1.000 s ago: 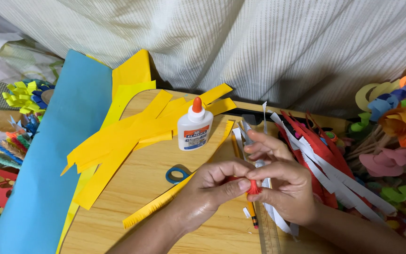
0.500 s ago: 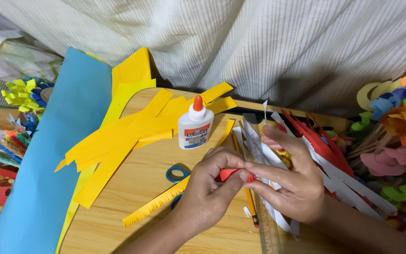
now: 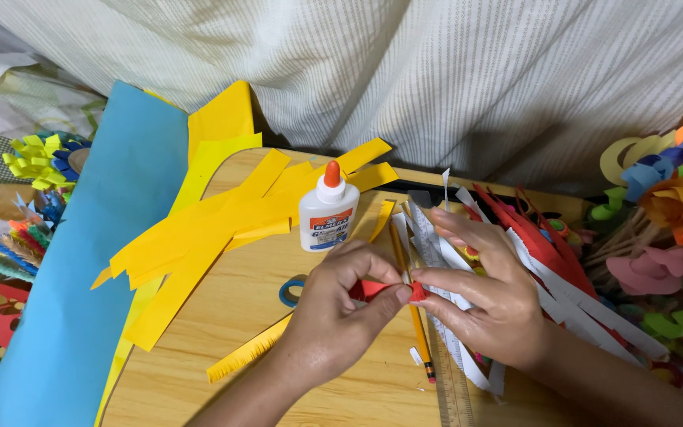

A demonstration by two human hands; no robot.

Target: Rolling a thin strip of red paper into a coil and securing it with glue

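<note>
I see both hands meeting at the middle of the wooden table (image 3: 341,395) on one small red paper piece (image 3: 375,289). Left hand (image 3: 340,316) comes in from 7 o'clock, fingers curled, thumb and forefinger pinching the red piece; right hand (image 3: 490,304) comes in from 4 o'clock, fingertips pressing the piece's other end — looks like a two-sided pinch to keep the fold or roll tight, my read only. Neither hand is slack; both grasp the same scrap.

Glue bottle (image 3: 327,215) stands upright at 12 o'clock from the hands, orange cap on, close by. Pencil (image 3: 413,316) lies just under the hands, running toward 6 o'clock beside a clear ruler (image 3: 452,387). Yellow paper strips (image 3: 207,237) fan out at 10 o'clock, partly on a blue sheet (image 3: 88,261). Red and white strips (image 3: 547,261) pile at 3 o'clock — under the right wrist. Blue scissor handle (image 3: 290,291) peeks at 9 o'clock. Paper flowers (image 3: 673,205) at far 2 o'clock.
</note>
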